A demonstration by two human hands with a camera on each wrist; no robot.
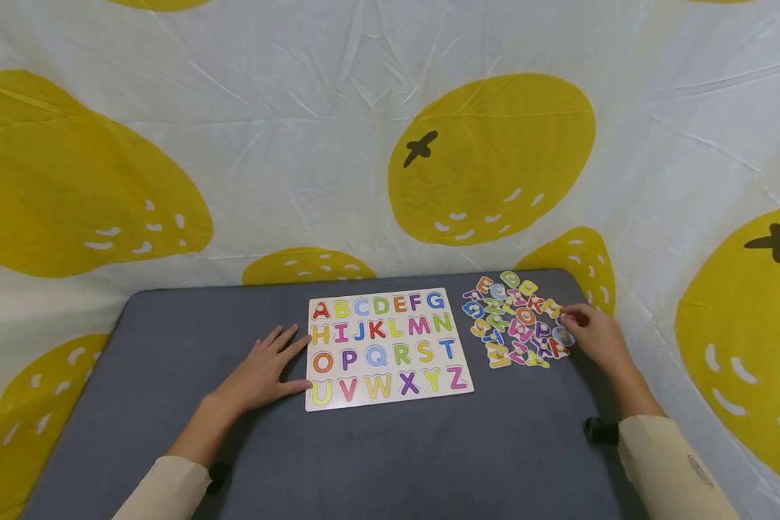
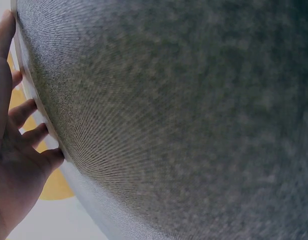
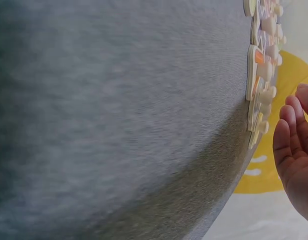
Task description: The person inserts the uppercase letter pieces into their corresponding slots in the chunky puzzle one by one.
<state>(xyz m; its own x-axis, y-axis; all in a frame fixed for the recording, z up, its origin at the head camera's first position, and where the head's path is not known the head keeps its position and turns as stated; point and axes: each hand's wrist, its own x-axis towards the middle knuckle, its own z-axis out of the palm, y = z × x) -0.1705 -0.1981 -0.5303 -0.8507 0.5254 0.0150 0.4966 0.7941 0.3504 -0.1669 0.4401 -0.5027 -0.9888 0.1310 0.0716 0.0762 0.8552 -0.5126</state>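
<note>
A pale alphabet puzzle board (image 1: 364, 370) with rows of coloured letters from A to Z lies on the dark grey table. My left hand (image 1: 263, 372) rests at its left side, fingers spread, with fingertips and thumb touching the board's edge. To the right of the board is a loose heap of knobbed letter pieces (image 1: 525, 316). My right hand (image 1: 594, 334) is at the heap's right side, its fingertips close to a yellow piece (image 1: 551, 308). In the right wrist view, thumb and fingers (image 3: 286, 142) are near together beside the knobbed pieces (image 3: 256, 70), and no piece shows between them.
The grey table (image 1: 396, 455) reaches back to a white cloth (image 1: 299, 180) printed with large yellow fruit. The letter pieces lie near the table's back right corner, some overlapping. A dark band (image 1: 601, 431) sits at the right wrist.
</note>
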